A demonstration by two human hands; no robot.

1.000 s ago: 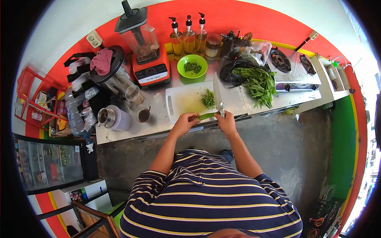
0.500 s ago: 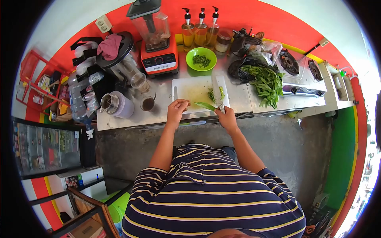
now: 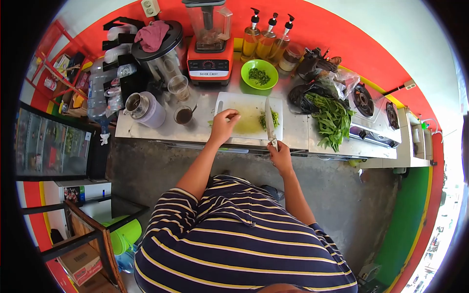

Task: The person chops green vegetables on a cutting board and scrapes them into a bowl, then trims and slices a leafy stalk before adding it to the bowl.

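Note:
My right hand (image 3: 280, 157) grips a kitchen knife (image 3: 269, 117) by its handle, blade pointing away from me over the right part of the white cutting board (image 3: 227, 101). Chopped green leaves (image 3: 274, 118) lie under and beside the blade. My left hand (image 3: 224, 126) hovers at the board's left front, its fingertips pinched together; whatever they hold, if anything, is hidden. A small green piece (image 3: 210, 123) shows just left of that hand. Behind the board stands a lime-green bowl (image 3: 269, 84) with chopped greens inside.
A bunch of long green leaves (image 3: 331, 122) lies right of the board by a black plastic bag (image 3: 302, 99) and gas stove (image 3: 375, 129). Left are a glass of dark liquid (image 3: 183, 115) and clear cups (image 3: 179, 88). A red blender (image 3: 210, 63) and pump bottles (image 3: 266, 43) stand behind.
The long leaf at my right hand is no longer seen there. My left hand has shifted farther over the board's left part. The knife stays in my right hand; the camera view has shifted.

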